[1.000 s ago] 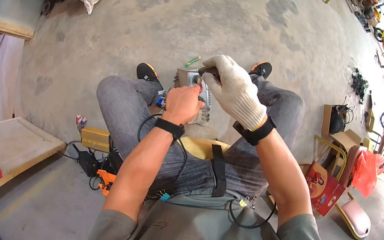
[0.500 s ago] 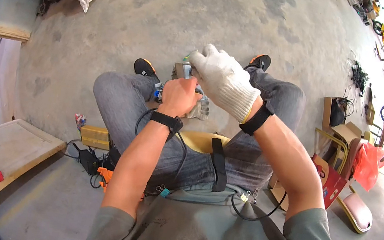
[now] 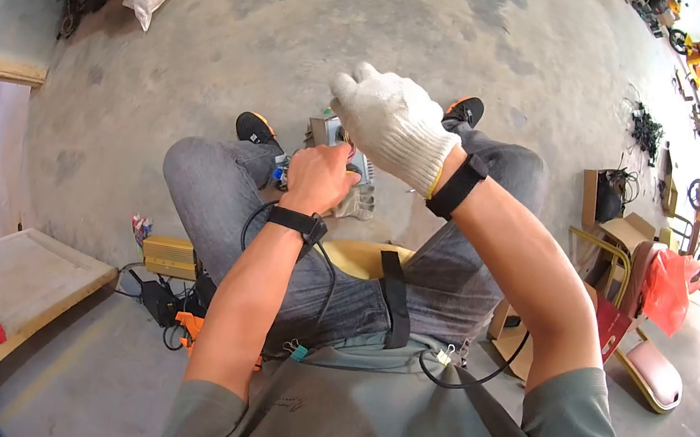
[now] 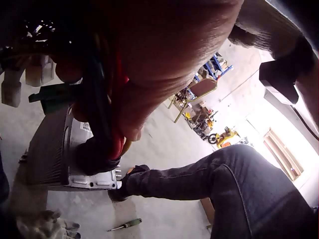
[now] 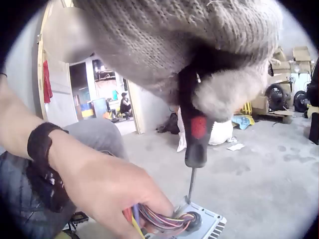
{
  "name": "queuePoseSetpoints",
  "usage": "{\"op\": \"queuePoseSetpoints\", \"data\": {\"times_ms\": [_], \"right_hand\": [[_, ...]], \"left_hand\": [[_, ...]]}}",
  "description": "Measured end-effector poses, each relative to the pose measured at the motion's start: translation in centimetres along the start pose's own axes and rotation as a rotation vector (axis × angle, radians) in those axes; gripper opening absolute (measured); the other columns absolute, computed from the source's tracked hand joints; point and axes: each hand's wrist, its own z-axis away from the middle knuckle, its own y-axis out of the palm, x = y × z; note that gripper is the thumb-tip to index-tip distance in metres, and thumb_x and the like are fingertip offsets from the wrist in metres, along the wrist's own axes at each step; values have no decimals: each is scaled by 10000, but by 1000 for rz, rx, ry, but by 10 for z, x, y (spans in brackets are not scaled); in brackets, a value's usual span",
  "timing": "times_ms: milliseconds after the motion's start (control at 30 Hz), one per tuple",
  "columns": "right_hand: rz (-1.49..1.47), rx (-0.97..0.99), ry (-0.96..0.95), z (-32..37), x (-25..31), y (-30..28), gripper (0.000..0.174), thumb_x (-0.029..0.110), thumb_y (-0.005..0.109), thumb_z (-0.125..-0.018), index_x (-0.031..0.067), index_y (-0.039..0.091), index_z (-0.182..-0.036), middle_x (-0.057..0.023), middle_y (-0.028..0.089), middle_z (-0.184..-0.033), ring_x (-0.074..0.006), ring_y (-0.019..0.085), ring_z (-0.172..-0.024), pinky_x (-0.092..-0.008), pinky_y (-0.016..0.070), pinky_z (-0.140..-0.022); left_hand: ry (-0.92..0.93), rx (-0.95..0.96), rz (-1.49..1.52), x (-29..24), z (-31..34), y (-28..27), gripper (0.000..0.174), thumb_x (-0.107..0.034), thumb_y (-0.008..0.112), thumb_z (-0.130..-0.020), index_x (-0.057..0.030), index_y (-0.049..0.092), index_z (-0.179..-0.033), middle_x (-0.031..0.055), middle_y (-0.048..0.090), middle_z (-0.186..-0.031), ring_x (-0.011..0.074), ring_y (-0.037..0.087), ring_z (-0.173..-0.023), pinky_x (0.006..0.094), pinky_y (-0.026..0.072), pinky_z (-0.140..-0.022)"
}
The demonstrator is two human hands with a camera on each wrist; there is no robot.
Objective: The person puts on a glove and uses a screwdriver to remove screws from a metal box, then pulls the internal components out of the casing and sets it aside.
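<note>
My gloved right hand [image 3: 395, 126] grips a screwdriver [image 5: 196, 149] with a black and red handle. Its shaft points down, and the tip is at the corner of a silver finned metal box [image 5: 212, 217]. The bare left hand [image 3: 319, 180] is curled around a bundle of coloured wires [image 5: 162, 219] that comes out of a round black grommet in the box's end face. In the left wrist view, red and dark wires [image 4: 117, 94] run beneath the fingers, with white plugs [image 4: 39, 72] and a green connector [image 4: 52, 98] hanging by them.
A work glove [image 4: 47, 226] and a green-handled screwdriver [image 4: 125, 225] lie on the floor near the box. My legs flank the work. A gold box [image 3: 171, 256], a wooden panel [image 3: 23, 287] and a red bag [image 3: 669, 292] are farther out.
The right hand has turned over the box, so the dark handle seen a second ago is hidden beneath the glove in the head view. The left hand stays on the wires.
</note>
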Motion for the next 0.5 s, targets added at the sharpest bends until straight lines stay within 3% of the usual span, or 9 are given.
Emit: {"op": "queuePoseSetpoints", "data": {"times_ms": [33,100,167,233,267,367,433,500], "right_hand": [[-3,3,3,-1,-5,1,264,195,650,-893,76,610,-1125,-151,630,-1008,-366,665,-912,-452,558,-723],[-88,-101,-242,1,-11,-1,243,172,640,-889,94,624,-1119,-150,622,-1036,-368,623,-1020,-457,552,-788],[-134,-16,-146,2,-7,0,254,167,640,-883,109,630,-1131,-146,611,-1073,-371,574,-1097,-454,540,-843],[-69,-144,-46,2,0,-3,249,180,642,-888,96,632,-1123,-150,599,-1113,-382,611,-1047,-454,547,-829],[-70,-19,73,0,2,-7,250,210,635,-903,94,632,-1125,-142,613,-1120,-392,643,-992,-455,552,-819],[-97,136,81,-8,2,-20,266,212,629,-905,97,626,-1144,-141,624,-1108,-399,661,-950,-457,557,-810],[-88,101,-1,-9,-10,-6,264,249,613,-922,104,624,-1142,-145,634,-1099,-392,657,-964,-451,555,-815],[-107,-114,-232,-6,-20,3,257,292,589,-949,106,623,-1124,-159,630,-1078,-387,660,-947,-455,555,-809]], "left_hand": [[-10,12,27,0,-1,-1,364,-300,794,-785,-61,704,-1044,186,725,-929,364,698,-887,468,538,-769],[-24,40,58,0,0,-1,355,-315,786,-799,-50,715,-1024,198,723,-952,379,692,-911,472,540,-782],[-16,24,71,2,0,0,402,-327,780,-805,-49,695,-1083,189,724,-990,373,689,-939,467,539,-804],[17,-18,56,2,1,3,373,-278,793,-782,-71,694,-1075,165,730,-953,347,698,-912,455,535,-806],[14,-6,32,2,1,3,372,-279,793,-782,-71,694,-1074,165,730,-954,348,696,-918,456,534,-807],[2,41,-3,1,-2,4,378,-283,794,-781,-69,693,-1076,167,728,-957,348,691,-940,458,532,-811],[-4,50,6,0,-2,3,382,-285,794,-782,-69,692,-1081,166,728,-965,345,689,-951,459,531,-813],[0,55,8,-2,-2,-1,383,-284,795,-781,-70,693,-1080,164,729,-964,347,688,-949,461,530,-810]]}}
